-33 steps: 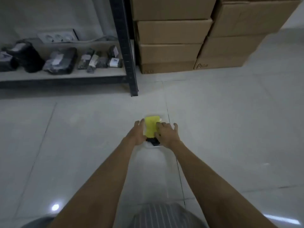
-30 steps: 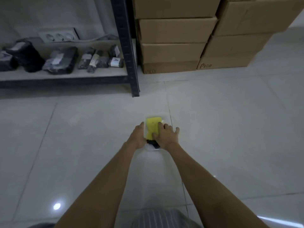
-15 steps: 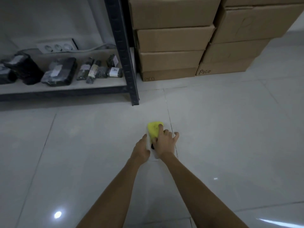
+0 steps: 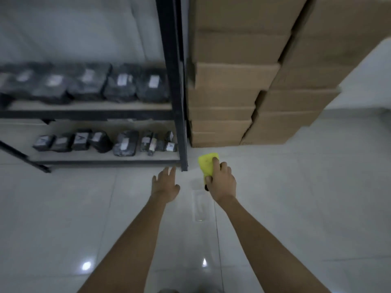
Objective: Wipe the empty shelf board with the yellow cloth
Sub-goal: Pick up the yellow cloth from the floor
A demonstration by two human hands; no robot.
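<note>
My right hand [image 4: 222, 180] grips the yellow cloth [image 4: 206, 164], lifted above the floor just right of the black shelf post [image 4: 176, 85]. A small dark thing shows under the cloth at my palm; I cannot tell what it is. My left hand [image 4: 165, 182] hovers beside it with fingers spread and nothing in it. A clear plastic tray [image 4: 199, 205] lies on the floor below my hands. Two shelf boards are in view, a lower one [image 4: 101, 157] and an upper one [image 4: 88, 105], both carrying dark wrapped parcels.
Stacked cardboard boxes [image 4: 230, 98] stand right of the shelf post, with a second stack [image 4: 296, 115] beside them. A slanted black bar [image 4: 23, 156] crosses the shelf's left end. Glossy white floor tiles [image 4: 306, 197] spread around me.
My right hand has lifted the yellow cloth out of the clear tray and carried it up toward the shelf. My left hand let go of the tray. The view has tilted up.
</note>
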